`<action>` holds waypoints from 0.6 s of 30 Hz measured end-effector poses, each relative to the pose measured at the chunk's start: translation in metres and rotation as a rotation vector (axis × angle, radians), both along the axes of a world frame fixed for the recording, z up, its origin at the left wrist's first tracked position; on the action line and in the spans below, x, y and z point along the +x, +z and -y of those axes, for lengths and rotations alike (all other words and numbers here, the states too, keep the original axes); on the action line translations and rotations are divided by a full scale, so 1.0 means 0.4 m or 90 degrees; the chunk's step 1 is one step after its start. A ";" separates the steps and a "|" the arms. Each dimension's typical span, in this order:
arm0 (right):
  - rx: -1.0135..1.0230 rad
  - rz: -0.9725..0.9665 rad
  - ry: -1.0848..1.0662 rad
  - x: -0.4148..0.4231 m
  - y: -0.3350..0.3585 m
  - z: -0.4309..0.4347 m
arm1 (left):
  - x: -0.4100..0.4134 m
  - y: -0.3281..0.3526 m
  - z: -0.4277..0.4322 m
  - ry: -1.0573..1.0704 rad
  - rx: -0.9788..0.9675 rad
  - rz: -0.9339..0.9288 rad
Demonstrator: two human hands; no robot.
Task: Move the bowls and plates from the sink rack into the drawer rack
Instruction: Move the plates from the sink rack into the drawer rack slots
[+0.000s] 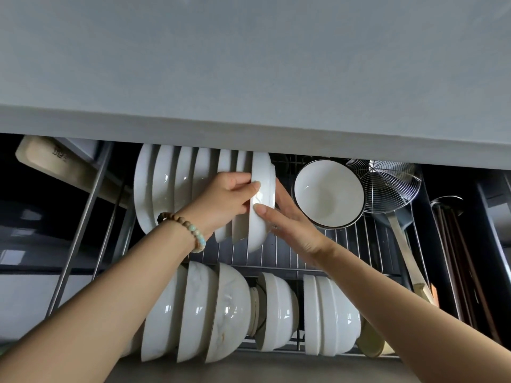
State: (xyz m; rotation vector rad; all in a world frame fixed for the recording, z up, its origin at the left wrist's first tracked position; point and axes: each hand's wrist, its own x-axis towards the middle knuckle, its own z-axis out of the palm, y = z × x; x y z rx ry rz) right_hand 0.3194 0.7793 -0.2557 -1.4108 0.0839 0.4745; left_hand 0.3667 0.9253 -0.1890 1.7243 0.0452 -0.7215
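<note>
Left hand [221, 197], right hand [290, 221] on plate [264, 175]

Wire drawer rack [345, 244] has plates [163, 186] standing on edge at the back, a dark-rimmed bowl [329, 193] right of them, and white bowls [193, 313] on their sides up front.

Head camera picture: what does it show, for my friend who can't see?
The left hand, wearing a bead bracelet, and the right hand hold a white plate on edge at the right end of a row of upright plates in a wire drawer rack. White bowls stand on edge in front; a black-rimmed bowl sits to the right.
</note>
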 end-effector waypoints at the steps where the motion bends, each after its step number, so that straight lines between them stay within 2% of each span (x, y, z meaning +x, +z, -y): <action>1: 0.001 -0.001 0.002 0.000 0.001 0.001 | -0.001 0.004 -0.003 -0.003 -0.003 -0.014; 7: 0.022 -0.031 0.014 -0.002 0.009 0.005 | -0.022 -0.005 -0.021 0.049 -0.008 -0.073; 9: 0.025 -0.058 0.010 0.003 0.006 0.013 | -0.045 -0.019 -0.039 -0.002 0.002 -0.085; 12: 0.026 -0.078 0.009 0.009 0.007 0.022 | -0.078 -0.040 -0.048 -0.104 0.046 -0.002; 14: 0.027 -0.073 0.013 0.008 0.009 0.021 | -0.086 -0.051 -0.043 -0.095 0.051 0.041; 18: 0.020 -0.038 0.010 0.000 0.008 0.011 | -0.090 -0.059 -0.048 -0.084 0.016 0.054</action>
